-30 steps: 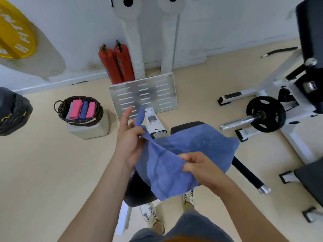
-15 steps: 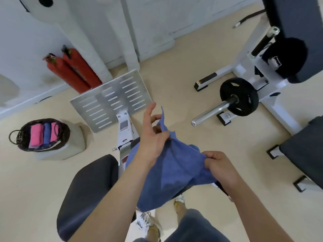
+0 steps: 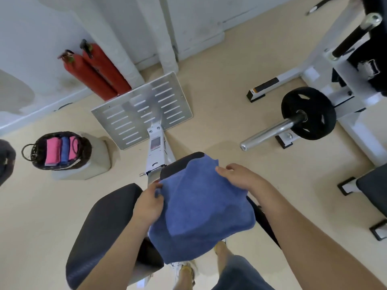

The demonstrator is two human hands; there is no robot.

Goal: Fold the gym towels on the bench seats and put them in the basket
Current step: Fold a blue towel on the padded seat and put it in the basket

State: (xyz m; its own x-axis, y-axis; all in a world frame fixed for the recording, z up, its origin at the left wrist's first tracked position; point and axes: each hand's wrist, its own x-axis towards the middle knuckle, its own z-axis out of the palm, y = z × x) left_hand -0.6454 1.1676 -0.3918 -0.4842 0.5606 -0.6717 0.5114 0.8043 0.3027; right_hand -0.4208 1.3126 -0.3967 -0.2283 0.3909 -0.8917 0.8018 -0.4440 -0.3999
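Note:
A blue gym towel [image 3: 201, 208] is spread over a dark bench seat [image 3: 178, 166], its near end hanging off the seat toward my legs. My left hand [image 3: 149, 203] pinches the towel's left edge. My right hand [image 3: 240, 177] grips its far right corner from above. A second dark seat pad [image 3: 100, 233] lies to the left, partly under my left forearm. The dark wicker basket [image 3: 81, 149] stands on a pale block on the floor at the left and holds two pink folded towels with a blue one between them.
A perforated metal footplate [image 3: 142, 114] stands ahead of the bench, with two red fire extinguishers [image 3: 96, 74] against the wall behind it. A white rack carrying a black weight plate [image 3: 308, 113] on a steel bar fills the right. Another dark seat [image 3: 374, 191] is at the right edge.
The towel was held up bunched between both hands; now it lies spread on the seat. My left hand dropped to its left edge and my right moved to the far corner.

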